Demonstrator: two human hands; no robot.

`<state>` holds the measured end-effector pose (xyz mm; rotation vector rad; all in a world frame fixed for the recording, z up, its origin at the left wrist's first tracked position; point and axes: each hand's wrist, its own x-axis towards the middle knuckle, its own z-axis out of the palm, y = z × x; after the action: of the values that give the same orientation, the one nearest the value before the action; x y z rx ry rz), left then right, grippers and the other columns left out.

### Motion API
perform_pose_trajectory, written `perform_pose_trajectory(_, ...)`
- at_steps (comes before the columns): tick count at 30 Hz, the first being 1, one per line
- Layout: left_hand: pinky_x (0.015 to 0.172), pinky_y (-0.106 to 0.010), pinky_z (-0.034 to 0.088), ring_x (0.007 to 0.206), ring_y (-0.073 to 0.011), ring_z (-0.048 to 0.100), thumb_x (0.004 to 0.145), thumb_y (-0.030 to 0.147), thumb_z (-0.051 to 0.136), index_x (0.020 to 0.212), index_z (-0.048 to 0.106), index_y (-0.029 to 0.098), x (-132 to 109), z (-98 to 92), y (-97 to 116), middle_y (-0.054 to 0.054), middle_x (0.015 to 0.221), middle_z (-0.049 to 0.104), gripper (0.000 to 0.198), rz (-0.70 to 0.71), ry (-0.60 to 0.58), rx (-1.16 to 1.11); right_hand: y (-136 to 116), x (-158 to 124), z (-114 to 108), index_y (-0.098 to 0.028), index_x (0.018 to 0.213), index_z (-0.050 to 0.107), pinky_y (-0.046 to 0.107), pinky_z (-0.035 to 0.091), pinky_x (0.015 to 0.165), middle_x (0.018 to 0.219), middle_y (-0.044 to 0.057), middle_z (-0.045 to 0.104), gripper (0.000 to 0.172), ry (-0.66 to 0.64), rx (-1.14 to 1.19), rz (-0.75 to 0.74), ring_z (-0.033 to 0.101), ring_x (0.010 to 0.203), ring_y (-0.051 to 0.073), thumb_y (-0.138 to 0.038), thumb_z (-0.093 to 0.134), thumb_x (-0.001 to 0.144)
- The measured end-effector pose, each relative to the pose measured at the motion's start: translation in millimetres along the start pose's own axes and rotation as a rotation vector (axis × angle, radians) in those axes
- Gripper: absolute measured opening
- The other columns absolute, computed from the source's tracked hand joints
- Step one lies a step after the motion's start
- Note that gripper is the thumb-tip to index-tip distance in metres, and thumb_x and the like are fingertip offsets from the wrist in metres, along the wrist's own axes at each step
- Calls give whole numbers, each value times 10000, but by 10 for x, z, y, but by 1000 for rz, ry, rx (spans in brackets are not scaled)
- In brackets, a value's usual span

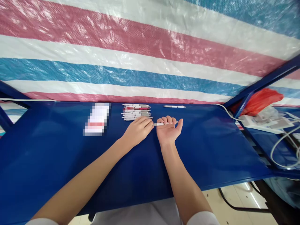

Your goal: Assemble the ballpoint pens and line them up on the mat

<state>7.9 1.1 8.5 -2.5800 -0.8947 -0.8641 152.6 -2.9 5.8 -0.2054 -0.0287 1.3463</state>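
Note:
A white pen with a grey grip [159,124] lies level between my two hands. My right hand [169,131] is turned palm up, its fingers curled over the barrel and its thumb sticking out to the side. At the pen's grip end, my left hand [140,129] faces palm down with its fingers closed around the tip. Just behind my left hand lies a stack of several pens [136,112], mostly white, with a red one among them. Another white pen [174,106] rests alone near the back edge, beyond my right hand.
A blurred-out white and red item [97,118] lies on the blue tabletop [58,156] at left. Striped plastic sheeting [140,56] hangs behind the table. Past the right-hand frame post are a red plastic bag [260,100], a white power strip [264,123] and looped cables.

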Motion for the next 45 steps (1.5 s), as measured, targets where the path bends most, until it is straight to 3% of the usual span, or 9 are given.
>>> perform_pose_trajectory(9, 890, -393, 571, 938, -228, 693, 978, 154, 488, 954, 680, 144, -105, -21, -18, -90, 941, 727, 193, -48, 2, -44, -9, 51, -73, -229, 647, 489, 312, 549, 727, 609, -67, 538, 355, 107, -191, 43, 591, 619, 103, -448, 477, 926)
perform_pose_trajectory(11, 882, -395, 572, 928, -230, 697, 977, 152, 488, 960, 687, 140, -141, -42, -59, -94, 937, 730, 201, -57, 15, -47, -46, 99, -98, -228, 730, 598, 350, 566, 846, 728, -36, 670, 292, 167, -400, -4, 682, 761, 127, -439, 513, 913)
perform_pose_trajectory(14, 877, -384, 570, 923, -231, 701, 973, 154, 493, 955, 700, 135, -192, -92, -130, -98, 936, 736, 209, -64, 23, -20, -132, 139, -135, -194, 890, 707, 442, 552, 958, 980, 71, 767, 294, 137, -934, -259, 721, 994, 218, -443, 552, 903)
perform_pose_trajectory(17, 873, -369, 571, 912, -226, 701, 976, 167, 488, 936, 708, 142, -212, -145, -184, -95, 937, 742, 226, -65, 13, 35, -227, 109, -141, -201, 1054, 737, 505, 521, 1031, 1117, 105, 756, 278, -162, -1503, -606, 695, 1117, 273, -367, 557, 924)
perform_pose_trajectory(22, 878, -382, 569, 926, -231, 698, 990, 180, 454, 955, 706, 151, -178, -202, -192, -98, 937, 737, 256, -82, -40, 15, -281, 19, -124, -245, 1245, 665, 459, 497, 1105, 1219, 62, 720, 365, -951, -1971, -951, 647, 1208, 238, -143, 553, 912)
perform_pose_trajectory(26, 876, -371, 569, 918, -222, 696, 992, 171, 446, 928, 696, 151, -161, -219, -151, -89, 913, 732, 259, -56, -51, 14, -259, 24, -153, -234, 1238, 665, 404, 537, 1070, 1206, 48, 725, 367, -1172, -2064, -996, 661, 1186, 211, -107, 527, 922)
perform_pose_trajectory(31, 895, -352, 562, 909, -205, 701, 989, 171, 460, 921, 703, 158, -177, -200, -115, -74, 913, 742, 253, -36, -39, 0, -297, 84, -172, -232, 1096, 727, 297, 602, 942, 1096, 18, 771, 283, -1275, -2118, -1064, 741, 998, 164, -119, 520, 940)
perform_pose_trajectory(35, 956, -438, 526, 1099, -296, 663, 954, 270, 558, 1132, 693, 154, -230, -189, -81, -127, 1184, 710, 253, -104, -43, 54, -465, 179, -176, -247, 1076, 726, 299, 597, 928, 1080, 3, 776, 288, -1321, -2188, -1015, 743, 969, 154, -118, 502, 948)
perform_pose_trajectory(45, 1105, -522, 409, 1259, -322, 573, 961, 320, 531, 1252, 664, 200, -426, -116, 58, -121, 1362, 618, 341, -125, -208, -21, -935, 657, -266, -229, 1050, 743, 259, 583, 768, 1044, 26, 786, 267, -1153, -2435, -942, 749, 960, 185, -134, 522, 934)
